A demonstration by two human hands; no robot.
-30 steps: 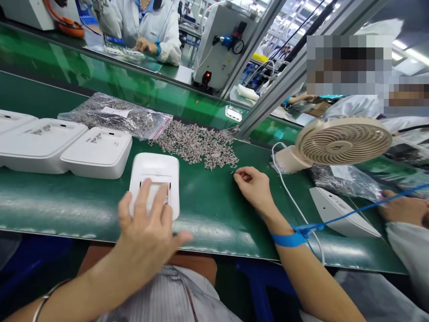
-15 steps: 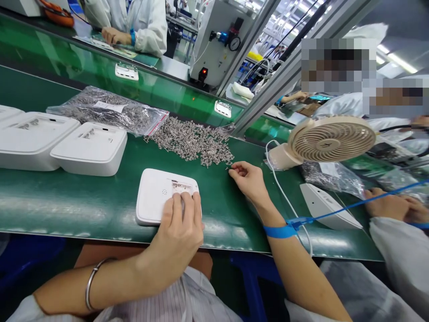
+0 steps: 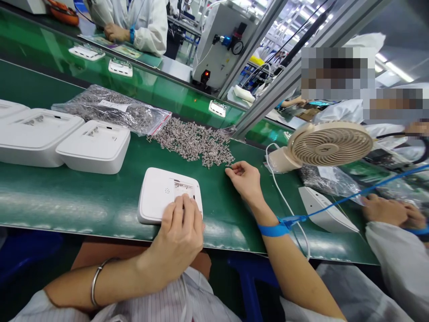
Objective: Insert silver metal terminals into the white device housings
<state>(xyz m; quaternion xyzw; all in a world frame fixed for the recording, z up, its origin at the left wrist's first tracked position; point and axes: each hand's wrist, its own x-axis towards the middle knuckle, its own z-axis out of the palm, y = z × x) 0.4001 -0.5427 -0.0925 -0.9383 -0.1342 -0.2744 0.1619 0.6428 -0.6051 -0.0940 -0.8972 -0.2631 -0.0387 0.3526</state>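
A white plastic housing (image 3: pixel 156 197) with rounded corners lies on the green belt in front of me. It has a small cluster of round holes and a recessed compartment with metal pieces in it. My left hand (image 3: pixel 182 232) grips its right part, fingers together and bent over the compartment; the thumb and fingertips are hidden. Just below the right end of a pile of small metal pieces (image 3: pixel 192 141), which look like spring contacts, is my right hand (image 3: pixel 246 181). Its thumb and forefinger are pinched, and whatever is between them is too small to make out.
Several more white housings (image 3: pixel 94 145) line the belt at left, before a clear bag of metal pieces (image 3: pixel 114 107). A beige fan (image 3: pixel 330 145) with a white cable stands right, near a tilted white part (image 3: pixel 325 210). A co-worker's hands (image 3: pixel 390 210) are at far right.
My right hand has shifted slightly left beside the pile. My left hand stays on the housing. Behind the glass, white boards have moved left, and another now shows at the back left.
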